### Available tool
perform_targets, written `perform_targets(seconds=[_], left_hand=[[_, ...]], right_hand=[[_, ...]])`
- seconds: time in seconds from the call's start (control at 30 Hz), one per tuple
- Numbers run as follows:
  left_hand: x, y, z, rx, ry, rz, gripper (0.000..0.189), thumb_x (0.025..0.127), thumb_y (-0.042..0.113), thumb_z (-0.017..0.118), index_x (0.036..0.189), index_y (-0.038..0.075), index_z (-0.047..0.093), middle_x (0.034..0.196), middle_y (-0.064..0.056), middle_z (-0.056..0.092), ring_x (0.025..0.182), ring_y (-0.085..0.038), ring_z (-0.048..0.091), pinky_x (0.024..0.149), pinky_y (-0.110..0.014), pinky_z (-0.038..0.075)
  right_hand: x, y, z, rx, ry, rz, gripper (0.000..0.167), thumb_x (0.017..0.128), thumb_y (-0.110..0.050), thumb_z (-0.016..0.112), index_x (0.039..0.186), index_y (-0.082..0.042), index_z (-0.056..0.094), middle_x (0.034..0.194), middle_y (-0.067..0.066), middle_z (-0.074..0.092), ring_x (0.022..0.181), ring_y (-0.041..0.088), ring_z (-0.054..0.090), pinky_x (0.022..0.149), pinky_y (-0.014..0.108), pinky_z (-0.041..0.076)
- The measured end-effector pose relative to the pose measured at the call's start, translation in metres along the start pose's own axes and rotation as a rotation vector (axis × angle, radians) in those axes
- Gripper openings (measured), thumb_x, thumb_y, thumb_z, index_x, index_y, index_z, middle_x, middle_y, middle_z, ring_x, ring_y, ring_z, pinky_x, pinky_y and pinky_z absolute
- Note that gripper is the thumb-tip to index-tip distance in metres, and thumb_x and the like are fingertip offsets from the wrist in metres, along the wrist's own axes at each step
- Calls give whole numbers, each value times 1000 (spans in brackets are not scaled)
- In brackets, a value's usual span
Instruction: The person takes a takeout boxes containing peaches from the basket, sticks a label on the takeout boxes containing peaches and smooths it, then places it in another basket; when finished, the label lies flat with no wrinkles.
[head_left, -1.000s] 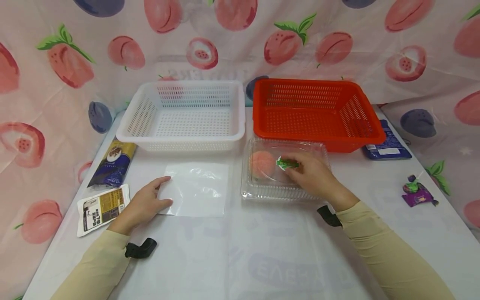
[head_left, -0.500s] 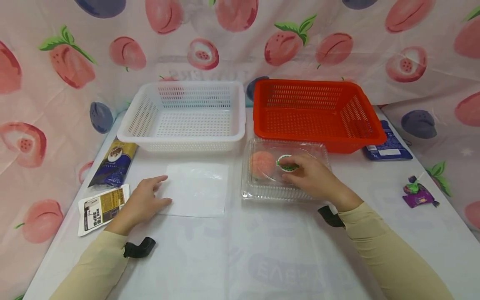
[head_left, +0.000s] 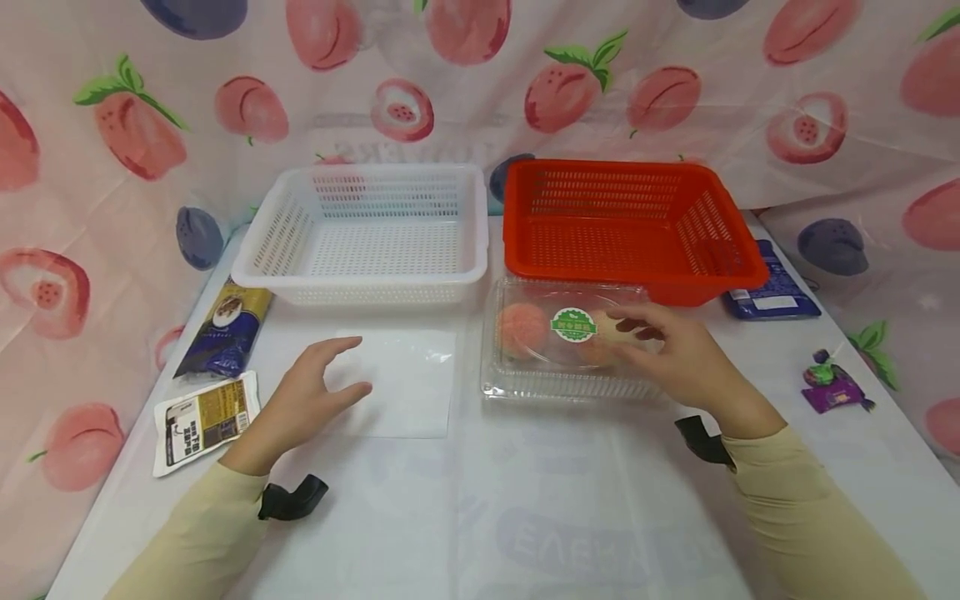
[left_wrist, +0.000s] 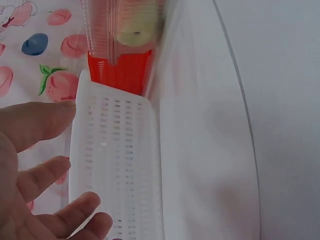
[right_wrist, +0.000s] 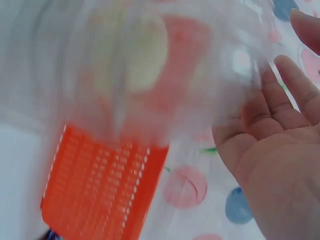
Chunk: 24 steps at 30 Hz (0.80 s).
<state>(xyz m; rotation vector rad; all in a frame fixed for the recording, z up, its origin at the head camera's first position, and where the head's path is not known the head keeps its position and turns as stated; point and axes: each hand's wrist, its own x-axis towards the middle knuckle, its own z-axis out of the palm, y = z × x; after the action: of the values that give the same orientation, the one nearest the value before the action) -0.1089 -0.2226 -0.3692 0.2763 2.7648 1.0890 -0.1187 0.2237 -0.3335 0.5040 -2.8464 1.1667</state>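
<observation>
Red basket (head_left: 600,196): just behind the clear lidded box (head_left: 540,385). Box: long axis left to right, round items (head_left: 522,329) inside. Clear plastic sheet (head_left: 405,392): left of it. Right hand (head_left: 671,358): nearer, at its right end, contact unclear. Left hand (head_left: 303,396): well left. Both unclenched, gripping nothing.

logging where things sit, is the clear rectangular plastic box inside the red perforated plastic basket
No, the clear plastic box sits on the white table in front of the red plastic basket.
</observation>
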Motion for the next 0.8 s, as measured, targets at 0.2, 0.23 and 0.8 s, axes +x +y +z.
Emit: perform_targets(seconds=[0.2,0.23,0.8], left_hand=[[11,13,13,-53,-9,34,63,95,23,70,149,4,44,150,-22,40,140,-41,34,110,-60,30],[12,15,15,-64,-14,39,63,95,23,70,149,4,44,150,-22,41,139,-41,35,109,-60,31],[41,46,57,-299,-191,124,67,94,29,70,153,14,41,153,-15,42,135,-36,46,108,-51,39]], right_hand=[[-10,8,-14,-51,59,12,45,92,-14,75,133,-2,60,125,20,63,108,36,56,91,56,47],[-11,10,-16,-61,69,11,46,91,-14,75,133,-2,60,125,19,62,107,36,56,90,54,47],[-23,37,-19,-53,74,80,55,92,-16,74,141,-2,53,133,23,55,111,41,54,89,60,48]])
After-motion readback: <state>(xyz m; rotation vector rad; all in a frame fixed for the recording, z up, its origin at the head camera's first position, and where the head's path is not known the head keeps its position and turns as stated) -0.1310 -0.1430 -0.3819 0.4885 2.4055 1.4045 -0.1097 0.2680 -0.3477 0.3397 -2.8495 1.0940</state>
